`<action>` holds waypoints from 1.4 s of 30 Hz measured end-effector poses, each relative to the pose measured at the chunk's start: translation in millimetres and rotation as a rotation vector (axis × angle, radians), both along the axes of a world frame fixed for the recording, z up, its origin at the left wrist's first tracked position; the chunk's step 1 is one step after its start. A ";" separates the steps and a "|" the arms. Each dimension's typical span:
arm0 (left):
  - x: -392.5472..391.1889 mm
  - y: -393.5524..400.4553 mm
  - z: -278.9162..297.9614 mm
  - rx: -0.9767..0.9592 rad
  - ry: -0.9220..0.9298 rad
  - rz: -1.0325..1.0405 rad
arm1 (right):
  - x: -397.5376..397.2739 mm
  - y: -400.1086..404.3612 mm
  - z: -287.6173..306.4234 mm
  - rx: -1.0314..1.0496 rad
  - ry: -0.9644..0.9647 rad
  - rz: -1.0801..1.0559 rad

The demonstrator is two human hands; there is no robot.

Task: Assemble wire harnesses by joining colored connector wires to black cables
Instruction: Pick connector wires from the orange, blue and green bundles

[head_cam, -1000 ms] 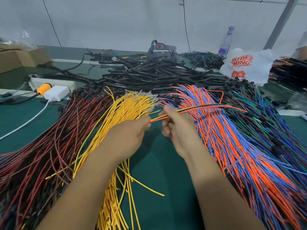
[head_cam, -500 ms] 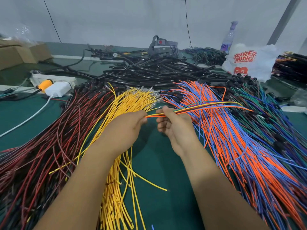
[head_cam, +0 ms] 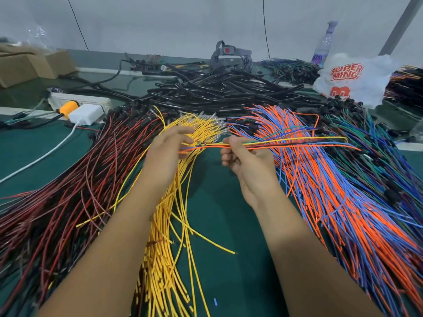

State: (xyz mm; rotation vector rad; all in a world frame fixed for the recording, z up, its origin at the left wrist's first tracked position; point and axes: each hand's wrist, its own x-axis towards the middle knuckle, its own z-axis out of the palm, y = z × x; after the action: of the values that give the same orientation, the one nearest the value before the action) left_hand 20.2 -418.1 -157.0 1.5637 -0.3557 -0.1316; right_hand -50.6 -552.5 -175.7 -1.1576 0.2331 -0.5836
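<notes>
"SUPER MING" is printed in red on a white plastic bag (head_cam: 353,78) at far right. The table (head_cam: 219,216) is covered w/ green mat; a grey wall is seen behind. A thin wire bundle (head_cam: 286,143) is pinched by the right hand (head_cam: 248,160) at centre. The left hand (head_cam: 168,152) is released, fingers loose by the bundle's end, over the yellow wires (head_cam: 169,259). Black cables (head_cam: 224,92) are piled far centre.

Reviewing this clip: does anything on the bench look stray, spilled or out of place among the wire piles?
Mostly sorted by colour. Two strays: a single yellow wire has slid out of the yellow pile onto the bare green mat, and a small blue scrap lies alone near the front edge. No visible damage.
</notes>
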 end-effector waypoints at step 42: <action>1.7 3.5 -0.6 -0.405 0.291 -0.183 | -2.1 6.2 1.0 -0.045 -0.133 0.026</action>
State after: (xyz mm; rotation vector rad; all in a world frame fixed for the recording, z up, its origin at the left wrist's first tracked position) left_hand 21.9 -414.6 -157.6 1.0918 -0.2741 -0.3998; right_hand -52.6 -546.4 -174.7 -1.1588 0.0915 -0.6432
